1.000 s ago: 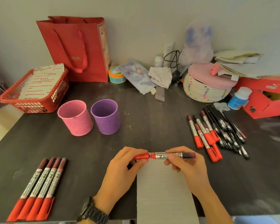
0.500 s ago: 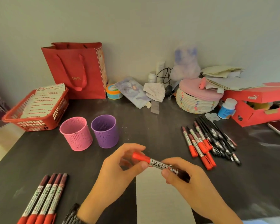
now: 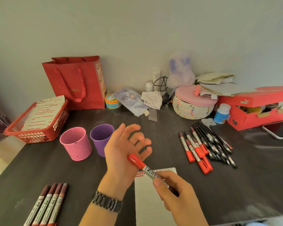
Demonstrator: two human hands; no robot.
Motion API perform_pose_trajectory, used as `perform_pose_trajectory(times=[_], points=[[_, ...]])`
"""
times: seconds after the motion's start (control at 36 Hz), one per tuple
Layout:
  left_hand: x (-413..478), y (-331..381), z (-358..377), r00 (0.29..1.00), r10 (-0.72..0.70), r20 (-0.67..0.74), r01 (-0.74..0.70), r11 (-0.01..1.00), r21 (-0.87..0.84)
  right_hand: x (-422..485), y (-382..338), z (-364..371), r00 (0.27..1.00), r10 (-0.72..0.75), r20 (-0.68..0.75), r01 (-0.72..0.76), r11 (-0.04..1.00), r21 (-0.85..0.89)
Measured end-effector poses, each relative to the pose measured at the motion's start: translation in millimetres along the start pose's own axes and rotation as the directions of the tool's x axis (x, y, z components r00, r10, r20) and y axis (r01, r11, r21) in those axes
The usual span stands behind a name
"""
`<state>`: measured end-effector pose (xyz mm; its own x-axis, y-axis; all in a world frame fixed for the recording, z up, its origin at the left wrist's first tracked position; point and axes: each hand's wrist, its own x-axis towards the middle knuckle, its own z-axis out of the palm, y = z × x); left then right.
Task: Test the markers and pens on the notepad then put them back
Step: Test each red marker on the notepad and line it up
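Observation:
My right hand (image 3: 176, 194) grips a red-capped marker (image 3: 141, 165) by its barrel, the cap pointing up and left. My left hand (image 3: 122, 150) is raised palm-up in front of the marker with its fingers spread and relaxed, holding nothing. Under both hands lies the white notepad (image 3: 147, 204) on the dark table. Several red markers and black pens (image 3: 204, 147) lie in a pile to the right. Several markers (image 3: 49, 206) lie in a row at the lower left. A pink cup (image 3: 76, 143) and a purple cup (image 3: 100, 137) stand behind my left hand.
A red basket (image 3: 38, 128) with paper sits at the left, a red gift bag (image 3: 77, 82) behind it. A round woven box (image 3: 194, 105), a blue-labelled bottle (image 3: 221, 113), a red shoebox (image 3: 258, 108) and a phone (image 3: 279, 129) crowd the back right.
My left hand let go of the marker's red cap and opened upward. My right hand kept the marker and tilted it. The view tipped up.

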<state>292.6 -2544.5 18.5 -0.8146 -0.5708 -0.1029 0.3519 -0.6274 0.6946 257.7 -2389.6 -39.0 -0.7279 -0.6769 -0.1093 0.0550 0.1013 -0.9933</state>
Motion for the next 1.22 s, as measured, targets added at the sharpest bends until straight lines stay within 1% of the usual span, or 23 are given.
perform_pose_trajectory(times=[0.06, 0.11, 0.17, 0.31, 0.42, 0.56, 0.64, 0.75, 0.83, 0.89, 0.94, 1.0, 1.03, 1.08, 1.17, 1.22], points=[[1, -4, 1, 1.000, -0.011, 0.019, 0.012, 0.999, -0.043, -4, 1, 2, 1.000, 0.017, -0.021, -0.017, 1.000, 0.016], [1, -6, -2, 0.997, -0.023, 0.072, 0.030, 0.995, -0.096, -7, 1, 3, 0.998, 0.021, -0.053, -0.020, 0.999, 0.029], [-2, -11, -3, 0.995, -0.034, 0.097, 0.048, 0.988, -0.147, -12, 2, 5, 0.997, 0.001, -0.079, 0.002, 0.999, 0.037], [-7, -28, 2, 0.999, -0.046, -0.018, 0.042, 0.987, -0.157, -25, 3, 13, 0.964, -0.120, -0.237, 0.118, 0.993, -0.026], [-11, -34, 2, 0.995, -0.098, -0.020, 0.093, 0.982, -0.163, -32, 4, 13, 0.950, -0.157, -0.271, 0.141, 0.987, -0.078], [-13, -36, -1, 0.996, -0.086, -0.017, 0.083, 0.985, -0.155, -34, -1, 9, 0.963, -0.126, -0.239, 0.118, 0.992, -0.049], [-14, -37, -2, 0.998, -0.067, -0.012, 0.065, 0.990, -0.123, -33, -1, 8, 0.975, -0.069, -0.213, 0.070, 0.998, -0.001], [-15, -39, -7, 0.997, -0.055, -0.048, 0.052, 0.997, -0.063, -31, 5, 11, 0.977, 0.011, -0.212, 0.006, 0.997, 0.082], [-16, -37, -18, 0.998, -0.042, -0.053, 0.044, 0.999, 0.029, -28, 15, 19, 0.983, 0.062, -0.174, -0.042, 0.993, 0.113], [-18, -33, -28, 0.998, -0.050, -0.044, 0.054, 0.994, 0.095, -25, 20, 20, 0.989, 0.067, -0.135, -0.057, 0.996, 0.073], [-22, -26, -39, 0.998, -0.053, -0.047, 0.062, 0.975, 0.215, -21, 21, 17, 0.996, 0.055, -0.071, -0.056, 0.998, -0.003], [-27, -20, -51, 0.999, -0.030, -0.044, 0.046, 0.904, 0.426, -15, 21, 12, 1.000, 0.027, 0.003, -0.026, 0.996, -0.083], [-30, -17, -57, 1.000, -0.017, -0.025, 0.027, 0.840, 0.542, -13, 21, 10, 1.000, 0.008, 0.030, -0.004, 0.992, -0.127], [-37, -10, -69, 0.999, -0.007, 0.036, -0.022, 0.668, 0.744, -7, 20, 6, 0.997, -0.034, 0.064, 0.046, 0.980, -0.192], [-49, 4, -86, 0.990, -0.111, 0.088, -0.037, 0.399, 0.916, 3, 17, 1, 0.987, -0.095, 0.128, 0.128, 0.951, -0.281], [-58, 13, -99, 0.983, -0.162, 0.087, -0.043, 0.262, 0.964, 10, 16, 0, 0.971, -0.095, 0.218, 0.170, 0.918, -0.357]])
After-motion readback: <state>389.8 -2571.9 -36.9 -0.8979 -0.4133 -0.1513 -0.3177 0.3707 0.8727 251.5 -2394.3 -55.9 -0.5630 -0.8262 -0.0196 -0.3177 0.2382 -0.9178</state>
